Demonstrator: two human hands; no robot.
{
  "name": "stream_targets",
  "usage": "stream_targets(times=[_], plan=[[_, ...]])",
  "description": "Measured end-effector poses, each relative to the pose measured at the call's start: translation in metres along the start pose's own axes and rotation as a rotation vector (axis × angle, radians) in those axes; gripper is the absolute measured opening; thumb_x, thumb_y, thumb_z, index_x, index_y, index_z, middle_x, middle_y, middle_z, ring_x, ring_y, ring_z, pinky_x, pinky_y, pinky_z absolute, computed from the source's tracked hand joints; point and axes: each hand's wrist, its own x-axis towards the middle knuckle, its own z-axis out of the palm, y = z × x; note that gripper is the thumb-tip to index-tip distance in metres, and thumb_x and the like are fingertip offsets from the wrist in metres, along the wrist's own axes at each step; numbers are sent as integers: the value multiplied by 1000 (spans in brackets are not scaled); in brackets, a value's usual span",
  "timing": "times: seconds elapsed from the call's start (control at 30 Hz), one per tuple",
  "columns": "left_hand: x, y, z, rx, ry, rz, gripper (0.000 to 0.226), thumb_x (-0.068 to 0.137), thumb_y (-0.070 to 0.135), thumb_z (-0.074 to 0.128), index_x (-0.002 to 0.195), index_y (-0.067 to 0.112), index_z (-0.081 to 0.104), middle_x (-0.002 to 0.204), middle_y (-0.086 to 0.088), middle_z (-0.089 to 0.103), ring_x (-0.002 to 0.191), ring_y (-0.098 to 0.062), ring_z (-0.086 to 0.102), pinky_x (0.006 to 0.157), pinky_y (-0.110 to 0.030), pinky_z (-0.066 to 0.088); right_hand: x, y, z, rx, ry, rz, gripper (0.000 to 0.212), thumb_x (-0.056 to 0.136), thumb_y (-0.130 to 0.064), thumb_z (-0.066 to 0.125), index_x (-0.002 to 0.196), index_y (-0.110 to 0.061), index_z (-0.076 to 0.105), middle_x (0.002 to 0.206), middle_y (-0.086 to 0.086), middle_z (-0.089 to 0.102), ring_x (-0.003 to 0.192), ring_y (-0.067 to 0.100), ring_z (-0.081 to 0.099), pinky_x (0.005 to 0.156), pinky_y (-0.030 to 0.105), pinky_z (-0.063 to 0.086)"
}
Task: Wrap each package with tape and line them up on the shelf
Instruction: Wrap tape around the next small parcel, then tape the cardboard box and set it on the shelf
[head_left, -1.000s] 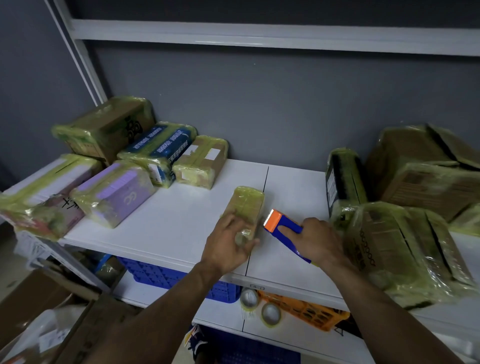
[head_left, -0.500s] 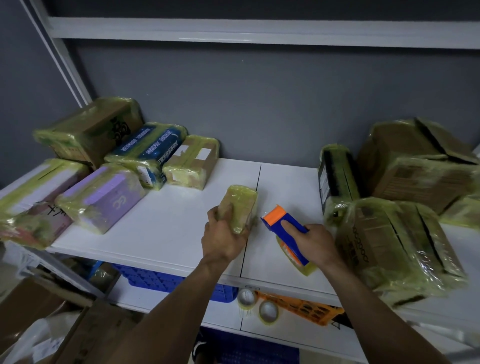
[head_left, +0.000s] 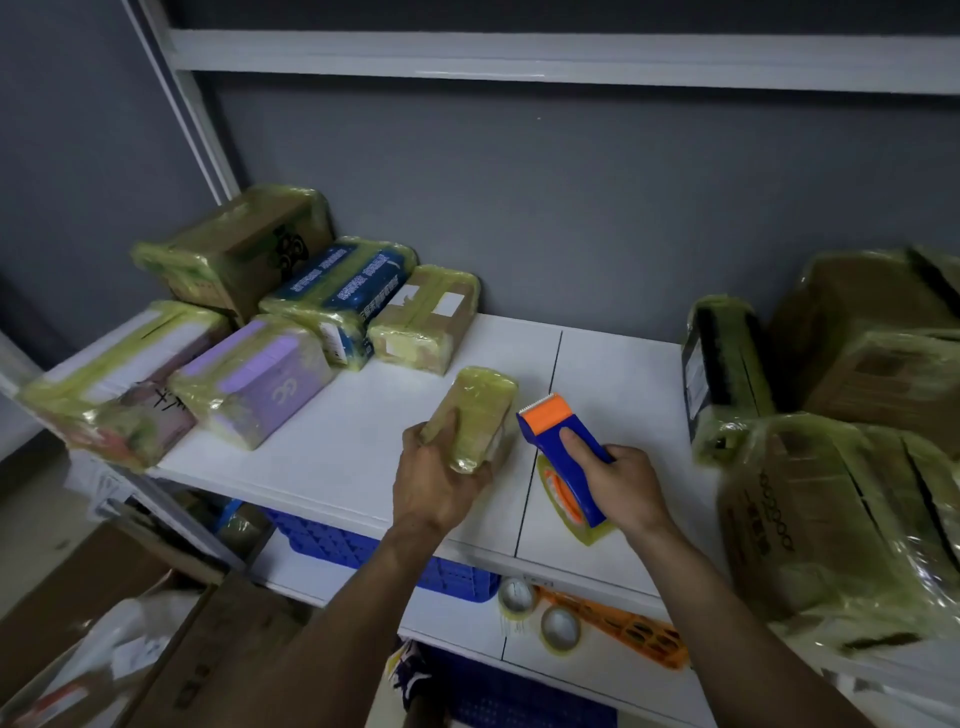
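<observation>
I recorded the left hand (head_left: 436, 486) gripping a small yellow-taped package (head_left: 480, 408), the right hand (head_left: 623, 483) clasping a blue-and-orange plastic tape dispenser (head_left: 550, 431), its tape roll (head_left: 558, 493) half hidden.

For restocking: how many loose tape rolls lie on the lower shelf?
2: the left roll beside the blue crate, the right roll by the orange basket. Others may be hidden.
</observation>
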Motion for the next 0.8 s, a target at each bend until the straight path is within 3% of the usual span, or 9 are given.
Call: stream_targets(times=[0.1,0.2,0.3,0.4,0.53,0.63,0.8], plan=[[9,-27,-22,18,84,-43,91,73,54,79,149,36,33,136,-6,40,110,-28,60,82,-29,51,8,-15,18,-1,-61,-12,61,82,-71,71,77,-10,72,66,-2,74,57,12,71,57,27,50],[24,-58,-44,18,109,-124,90,74,54,80,150,33,37,141,-6,36,116,-32,57,94,-36,53,20,-32,38,-20,-106,-23,62,82,-71,70,79,-10,73,66,-2,74,58,13,72,55,26,51],[39,-80,-63,-2,141,-160,88,73,57,78,148,33,39,141,-7,36,122,-32,54,100,-35,50,31,-45,56,-43,-124,-25,61,82,-72,70,77,-11,72,64,-3,73,54,10,70,52,24,49],[53,-92,-73,-4,169,-168,87,73,65,68,147,36,35,148,-10,34,133,-35,43,106,-47,48,38,-47,70,-91,-146,-29,63,81,-75,68,72,-12,69,61,-3,72,50,9,68,50,23,47],[71,-108,-78,283,173,-112,78,89,63,60,154,26,36,165,-10,16,154,-37,5,124,-53,23,47,-40,81,-168,-133,-29,66,82,-78,64,64,-15,63,55,-2,68,44,8,64,49,24,45],[85,-110,-79,418,160,-54,74,99,52,52,159,16,28,168,-11,18,156,-33,0,126,-53,5,56,-41,78,-177,-113,2,69,82,-79,63,68,-12,65,56,-1,69,45,9,65,50,25,45],[106,-97,-80,511,115,-178,82,98,39,53,162,12,9,170,-9,2,156,-27,-15,123,-57,-12,55,-40,77,-177,-121,-7,66,80,-78,65,68,-13,65,56,-2,69,47,9,65,48,24,44]])
